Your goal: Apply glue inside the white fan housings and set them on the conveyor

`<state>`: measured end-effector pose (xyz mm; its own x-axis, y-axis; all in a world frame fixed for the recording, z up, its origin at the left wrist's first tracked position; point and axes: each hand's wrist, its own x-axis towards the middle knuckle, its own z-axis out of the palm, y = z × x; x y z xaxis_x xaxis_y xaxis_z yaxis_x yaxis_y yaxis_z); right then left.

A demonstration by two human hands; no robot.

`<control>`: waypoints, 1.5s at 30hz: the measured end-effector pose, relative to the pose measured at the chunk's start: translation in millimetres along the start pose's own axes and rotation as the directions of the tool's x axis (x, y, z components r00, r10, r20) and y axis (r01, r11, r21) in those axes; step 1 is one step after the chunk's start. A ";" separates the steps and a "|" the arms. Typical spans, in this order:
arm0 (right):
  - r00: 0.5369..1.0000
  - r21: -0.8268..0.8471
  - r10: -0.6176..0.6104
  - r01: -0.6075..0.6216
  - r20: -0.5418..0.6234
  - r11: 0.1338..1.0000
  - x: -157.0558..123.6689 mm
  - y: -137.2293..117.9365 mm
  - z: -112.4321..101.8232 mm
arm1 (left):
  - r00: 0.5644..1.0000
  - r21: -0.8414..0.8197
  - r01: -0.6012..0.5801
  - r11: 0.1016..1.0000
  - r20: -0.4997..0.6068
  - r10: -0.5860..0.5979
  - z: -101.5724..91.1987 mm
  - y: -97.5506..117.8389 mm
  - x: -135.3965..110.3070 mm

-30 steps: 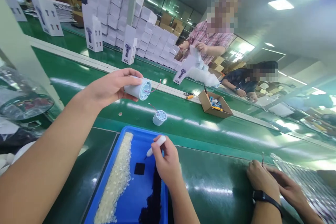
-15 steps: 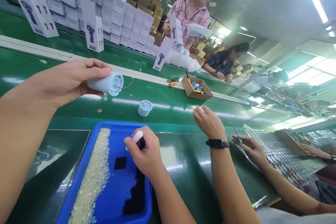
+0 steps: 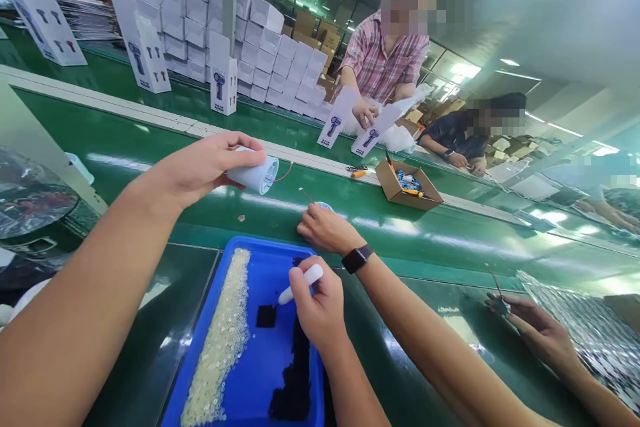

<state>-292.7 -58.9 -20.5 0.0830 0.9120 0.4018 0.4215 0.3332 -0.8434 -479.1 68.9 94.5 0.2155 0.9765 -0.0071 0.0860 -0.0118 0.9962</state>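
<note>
My left hand (image 3: 215, 163) is closed around a light blue cylindrical housing (image 3: 250, 173), held tilted above the bench with a thin red wire coming from its open end. A white pen-shaped tool (image 3: 296, 288) is gripped in my right hand (image 3: 323, 313), its tip pointing down beside a lone black square (image 3: 266, 316). Beneath lies a blue tray (image 3: 245, 373), with small whitish washers (image 3: 223, 340) heaped along its left side and black pieces (image 3: 295, 380) along its right. Whether the tip touches the square I cannot tell.
A co-worker's hand (image 3: 330, 230) with a watch reaches over another light blue housing (image 3: 326, 207), partly hiding it. Another hand (image 3: 540, 327) at right holds a small wired part. A cardboard box (image 3: 410, 193) and printed white cartons (image 3: 223, 83) stand farther back.
The view has swung left. The co-worker's watch hand has moved in to the standing housing. My right hand's tool has tilted, its tip now near the black square. My left hand still holds its housing.
</note>
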 end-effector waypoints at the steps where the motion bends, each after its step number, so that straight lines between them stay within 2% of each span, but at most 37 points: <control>1: 1.000 0.004 0.002 -0.002 -0.003 1.000 -0.9 0.6 0.2 | 1.000 0.008 -0.006 1.000 -0.001 0.006 -0.1 -0.3 0.1; 7: 0.999 -0.037 -0.001 0.002 0.039 0.999 -5.4 6.0 1.2 | 1.000 -0.004 0.001 1.000 -0.006 -0.001 -0.3 -4.3 1.0; 14: 0.998 -0.081 -0.003 0.008 0.064 0.997 -6.4 8.4 3.1 | 0.990 -0.168 -0.014 0.986 -0.138 -0.010 -8.1 -19.3 9.7; 19: 0.995 -0.093 -0.038 0.046 0.087 0.995 -3.7 5.3 2.0 | 0.993 -0.245 -0.022 0.969 -0.117 -0.007 -7.4 -18.1 13.6; 22: 0.982 -0.097 -0.079 0.096 0.170 0.991 -4.2 1.2 2.0 | 0.994 -0.289 -0.020 0.957 -0.107 -0.011 -0.8 -16.2 14.1; 25: 0.953 -0.056 -0.106 0.126 0.282 0.990 -8.0 -1.5 3.7 | 0.994 -0.415 0.032 0.909 -0.077 -0.071 8.6 -19.4 16.0; 27: 0.965 0.044 -0.150 0.143 0.214 0.989 -10.3 -0.6 5.4 | 0.985 -0.512 0.095 0.854 -0.074 -0.154 15.3 -25.0 18.8; 29: 0.988 0.187 -0.151 0.143 0.029 0.972 -10.7 1.7 6.8 | 0.969 -0.567 0.146 0.810 -0.082 -0.233 21.7 -32.3 22.0; 31: 0.987 0.314 -0.074 0.116 -0.142 0.942 -8.8 3.6 7.2 | 0.962 -0.557 0.169 0.813 -0.087 -0.260 27.7 -39.3 24.1; 34: 0.960 0.402 0.068 0.048 -0.270 0.914 -3.8 3.3 5.9 | 0.972 -0.440 0.181 0.880 -0.057 -0.228 36.6 -46.3 23.5; 37: 0.940 0.400 0.136 0.000 -0.313 0.916 -0.1 1.6 4.1 | 0.981 -0.296 0.189 0.936 0.006 -0.196 45.7 -48.5 19.3; 41: 0.939 0.383 0.165 -0.039 -0.303 0.923 1.7 2.5 3.1 | 0.985 -0.110 0.152 0.982 0.099 -0.142 54.5 -50.2 13.9; 45: 0.935 0.383 0.194 -0.069 -0.298 0.921 3.4 4.2 2.0 | 0.976 -0.038 0.152 0.988 0.162 -0.144 57.2 -53.3 12.4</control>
<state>-292.4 -54.0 -23.4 0.4284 0.8457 0.3181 0.0370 0.3354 -0.9414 -425.4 69.3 36.4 0.3554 0.9202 -0.1639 0.0805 0.1446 0.9862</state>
